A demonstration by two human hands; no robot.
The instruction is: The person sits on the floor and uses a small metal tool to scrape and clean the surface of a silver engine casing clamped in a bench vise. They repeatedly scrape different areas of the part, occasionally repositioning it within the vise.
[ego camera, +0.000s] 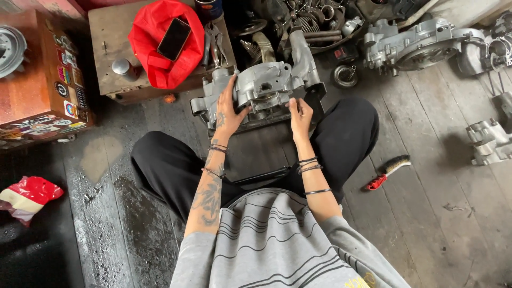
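The grey metal engine casing (264,90) lies on the wooden floor (426,186) before the crossed legs, its long axis running left to right, one arm rising toward the upper right. The left hand (228,113) is spread flat on its left side; the right hand (300,113) presses its right front edge, fingers half curled. A low wooden box (109,42) behind carries a red bag (154,40) with a black phone (174,39) on top.

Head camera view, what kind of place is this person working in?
Probably a small motorcycle or engine repair workshop. Both hands, left hand and right hand, rest on a metal engine casing; more engine casings and a wire brush lie on the plank floor.
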